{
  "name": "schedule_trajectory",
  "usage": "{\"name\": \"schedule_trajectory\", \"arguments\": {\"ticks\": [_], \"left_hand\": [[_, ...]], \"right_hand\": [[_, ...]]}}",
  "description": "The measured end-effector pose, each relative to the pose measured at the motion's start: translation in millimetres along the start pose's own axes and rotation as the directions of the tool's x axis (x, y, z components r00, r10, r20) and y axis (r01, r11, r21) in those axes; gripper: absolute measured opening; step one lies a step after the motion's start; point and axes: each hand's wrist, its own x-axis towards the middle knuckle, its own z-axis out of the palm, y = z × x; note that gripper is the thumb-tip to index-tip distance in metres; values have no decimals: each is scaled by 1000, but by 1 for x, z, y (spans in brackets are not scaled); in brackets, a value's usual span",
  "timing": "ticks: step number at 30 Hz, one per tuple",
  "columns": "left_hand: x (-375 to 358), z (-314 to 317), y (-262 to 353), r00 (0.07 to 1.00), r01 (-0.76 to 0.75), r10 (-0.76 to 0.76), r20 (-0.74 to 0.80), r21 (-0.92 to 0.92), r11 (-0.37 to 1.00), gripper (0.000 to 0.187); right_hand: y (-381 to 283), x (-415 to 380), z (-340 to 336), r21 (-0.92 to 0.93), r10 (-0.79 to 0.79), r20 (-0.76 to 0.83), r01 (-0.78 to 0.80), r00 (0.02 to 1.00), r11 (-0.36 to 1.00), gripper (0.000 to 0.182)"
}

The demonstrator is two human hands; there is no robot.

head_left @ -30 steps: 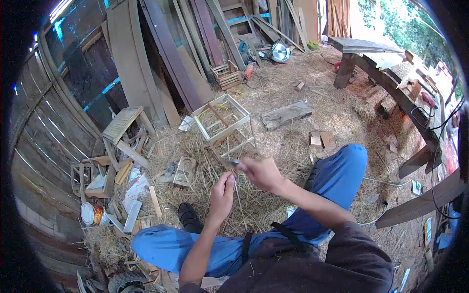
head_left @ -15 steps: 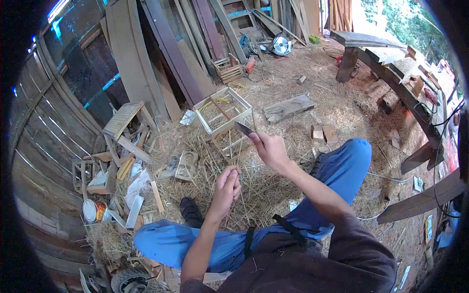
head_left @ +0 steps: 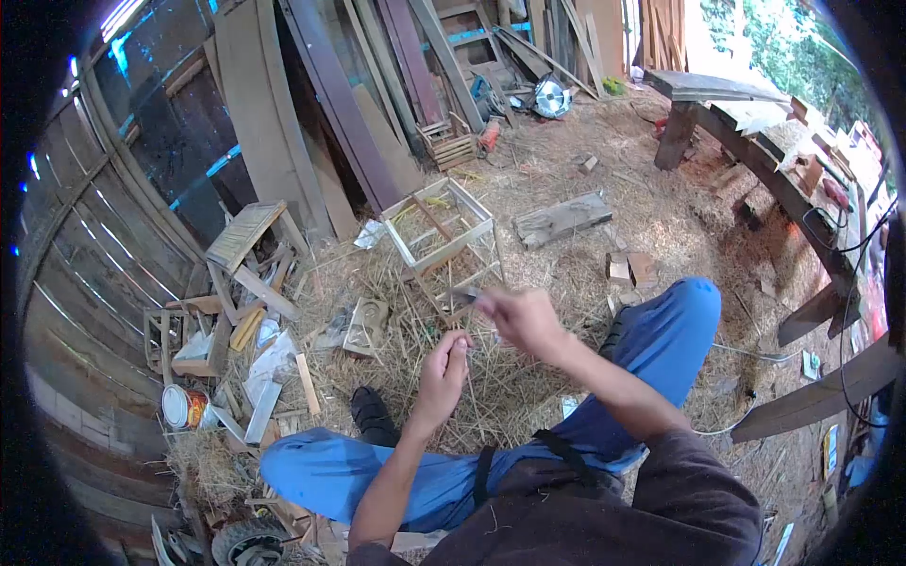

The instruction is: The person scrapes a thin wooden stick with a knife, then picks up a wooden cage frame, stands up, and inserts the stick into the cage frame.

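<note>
My left hand (head_left: pixel 444 372) is closed in front of my body, thumb up, around a thin pale strip (head_left: pixel 471 377) that is hard to make out against the straw. Just above and to its right, my right hand (head_left: pixel 530 327) grips a knife (head_left: pixel 464 295). The knife's handle is hidden in the fingers, and its short dark blade points left, above my left hand. Straw and shavings (head_left: pixel 491 396) cover the ground between my bent legs. A wooden stool frame (head_left: pixel 444 250) with an open top stands just beyond both hands.
Left are a small slatted stool (head_left: pixel 247 233), wood scraps and a paint can (head_left: pixel 182 407). A weathered plank (head_left: pixel 563 220) and wood blocks (head_left: pixel 630 269) lie ahead. Long boards (head_left: pixel 344 123) lean at the back. A heavy workbench (head_left: pixel 755 146) curves along the right, with a cable (head_left: pixel 849 368) hanging.
My right hand with the knife has come down and slightly closer to my left hand. My left hand stays closed, shifted slightly. The view has tilted a little.
</note>
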Motion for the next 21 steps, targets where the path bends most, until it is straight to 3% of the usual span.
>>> {"name": "schedule_trajectory", "arguments": {"ticks": [2,3,6,7,10,14,15,18,19,21], "left_hand": [[-2,0,2,999,32,-31,18,-15,999,22],[-2,2,2,999,25,-25,25,-26,999,22],[1,2,8,995,95,-91,45,-116,989,21],[-1,2,10,990,138,-131,53,-154,978,21],[-1,0,15,981,182,-158,112,-259,949,21],[0,0,16,974,224,-204,96,-317,922,20],[0,-1,17,978,207,-190,84,-293,934,20],[0,-6,19,985,168,-154,79,-227,959,20],[0,-6,19,985,162,-145,94,-218,962,21],[-1,-6,18,985,162,-144,98,-213,964,21]], "right_hand": [[16,19,-1,126,194,-102,-180,976,975,24],[15,23,-12,32,268,-16,-267,963,963,23],[7,-8,8,100,19,97,-29,995,995,29],[6,-10,9,-18,-58,120,61,991,998,29],[7,19,-2,145,323,48,-327,945,934,31],[7,-11,14,96,-18,46,13,999,995,29],[4,-11,11,5,-60,162,60,985,998,29],[11,15,4,122,228,16,-228,973,966,23],[6,24,-10,19,251,43,-252,967,968,31],[3,2,4,55,108,82,-113,991,992,32]]}}
